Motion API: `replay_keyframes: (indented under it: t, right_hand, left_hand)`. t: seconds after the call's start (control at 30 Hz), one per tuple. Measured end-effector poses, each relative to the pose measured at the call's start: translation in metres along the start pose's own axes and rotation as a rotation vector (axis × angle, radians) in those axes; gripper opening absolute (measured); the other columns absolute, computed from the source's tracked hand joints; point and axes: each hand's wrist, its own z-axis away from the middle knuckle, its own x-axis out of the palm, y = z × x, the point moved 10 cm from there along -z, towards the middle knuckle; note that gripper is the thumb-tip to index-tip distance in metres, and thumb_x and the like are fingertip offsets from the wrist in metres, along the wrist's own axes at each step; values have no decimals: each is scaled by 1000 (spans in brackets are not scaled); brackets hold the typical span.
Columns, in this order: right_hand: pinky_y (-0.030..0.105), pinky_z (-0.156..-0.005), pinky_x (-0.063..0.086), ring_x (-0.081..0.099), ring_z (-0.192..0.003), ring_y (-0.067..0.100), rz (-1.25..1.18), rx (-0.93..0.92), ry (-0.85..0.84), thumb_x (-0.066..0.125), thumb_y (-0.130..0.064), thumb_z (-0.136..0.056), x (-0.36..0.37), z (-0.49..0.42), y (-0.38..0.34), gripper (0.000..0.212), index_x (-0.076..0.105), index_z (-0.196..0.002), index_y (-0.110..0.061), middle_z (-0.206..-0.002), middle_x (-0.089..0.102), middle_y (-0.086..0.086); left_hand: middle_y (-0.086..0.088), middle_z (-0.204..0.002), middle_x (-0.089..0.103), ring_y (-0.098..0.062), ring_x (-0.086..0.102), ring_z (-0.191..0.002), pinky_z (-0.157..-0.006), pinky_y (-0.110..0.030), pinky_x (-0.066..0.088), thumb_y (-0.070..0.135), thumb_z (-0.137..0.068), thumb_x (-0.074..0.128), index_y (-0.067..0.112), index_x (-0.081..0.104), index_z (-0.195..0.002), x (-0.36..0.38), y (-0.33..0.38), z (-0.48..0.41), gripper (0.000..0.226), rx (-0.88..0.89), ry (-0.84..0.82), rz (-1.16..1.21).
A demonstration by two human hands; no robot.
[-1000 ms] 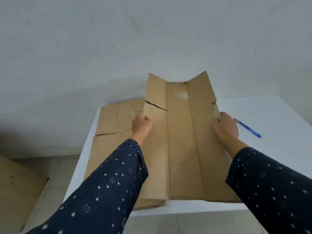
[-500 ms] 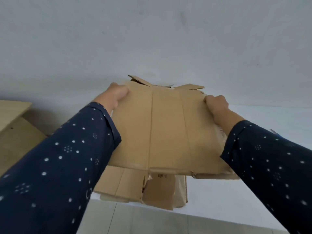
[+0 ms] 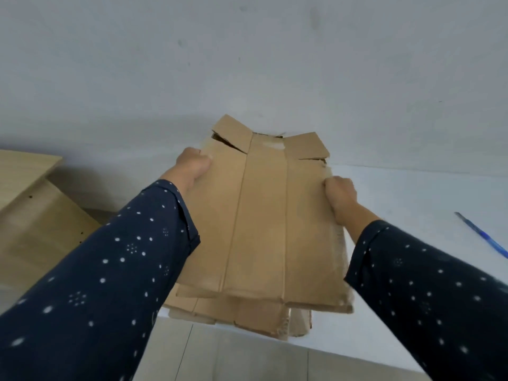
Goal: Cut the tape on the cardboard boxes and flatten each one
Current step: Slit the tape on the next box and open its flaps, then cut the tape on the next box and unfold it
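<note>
Cardboard fills the middle of my view: a flattened box (image 3: pixel 261 224), its panels creased lengthwise, is held up in both my hands over the near left part of the white surface (image 3: pixel 412 193). My left hand (image 3: pixel 193 167) has its fingers closed over the far left edge of the box, and my right hand (image 3: pixel 339 195) has its fingers clamped on the right edge, thumb on top. At the far end two end flaps (image 3: pixel 233 132) splay outward, with a pale patch of torn paper between them. Nothing is inside the box; it is pressed flat. Under it lie more flattened cardboard pieces (image 3: pixel 247 317), poking out past the near edge of the surface. A blue pen (image 3: pixel 483 235) lies on the surface well to the right. Wooden boards (image 3: pixel 35 215) sit on the floor at the left.

Compared with a second ago, the box is no longer lying flat on the surface under my palms; it has been picked up by its sides. Since half a second ago the flaps at the far end have come back into view and the pen shows again.
</note>
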Motion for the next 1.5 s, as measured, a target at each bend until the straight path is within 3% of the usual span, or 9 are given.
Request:
replay_keyframes:
  t: [0.1,0.17,0.27,0.4,0.57,0.77,0.9,1.13,1.5]
  right_hand:
    - [38,-84,47,52,-95,25,41,-5,-82,33,-11,-97,42,9,31,33,55,-123,-11,-109,56,8]
    - [37,-82,47,51,-92,22,63,11,-102,34,-12,-100,64,13,51,37,50,-133,-17,-108,56,4]
    - [35,-80,45,51,-92,21,133,59,-59,38,-20,-102,76,8,77,40,44,-142,-21,-119,58,5]
    - [46,-106,39,40,-132,33,350,103,-83,45,-34,-100,93,0,101,64,18,-156,-15,-153,34,10]
    - [49,-112,28,21,-142,37,450,146,-113,44,-40,-102,106,0,115,77,-1,-157,-10,-160,15,12]
    - [48,-113,28,23,-144,36,519,124,-209,44,-40,-101,99,-9,112,78,-2,-157,-11,-161,16,11]
    - [49,-110,31,25,-142,34,600,-11,-293,43,-40,-101,83,3,102,75,-1,-158,-18,-159,19,9]
    - [47,-107,34,29,-141,32,889,-297,-283,38,-43,-103,-25,22,100,70,2,-158,-22,-161,17,8]
    - [45,-106,34,33,-138,31,1052,-320,-72,38,-44,-102,-364,38,189,67,8,-157,-22,-159,22,6]
  left_hand:
    - [-15,-125,62,-34,60,-111,-87,-34,47,18,-100,49,4,60,-123,21,-38,-3,28,12,23,-137]
    - [-16,-135,56,-35,54,-123,-89,-33,41,15,-103,47,2,51,-136,37,-66,-4,36,35,34,-220]
    - [-19,-132,57,-38,55,-117,-89,-38,44,18,-102,48,3,47,-135,61,-110,-13,36,49,29,-284]
    - [-13,-152,35,-40,37,-137,-111,-55,36,51,-92,56,25,27,-152,84,-173,-20,72,-143,-101,-312]
    - [-8,-156,34,-37,36,-141,-111,-54,36,73,-72,54,29,31,-150,100,-195,-11,93,-231,-184,-364]
    - [-9,-160,21,-38,25,-145,-116,-55,25,54,-92,56,23,23,-155,106,-181,5,78,-289,-113,-436]
    - [-7,-166,7,-38,14,-150,-118,-65,10,46,-97,50,23,16,-158,126,-132,26,74,-108,-50,-585]
    - [-9,-164,15,-36,18,-148,-118,-62,14,35,-101,49,19,25,-154,218,-14,108,60,263,-132,-734]
    - [-5,-157,28,-32,30,-142,-117,-56,18,35,-100,46,20,27,-153,443,166,322,59,606,-196,-935]
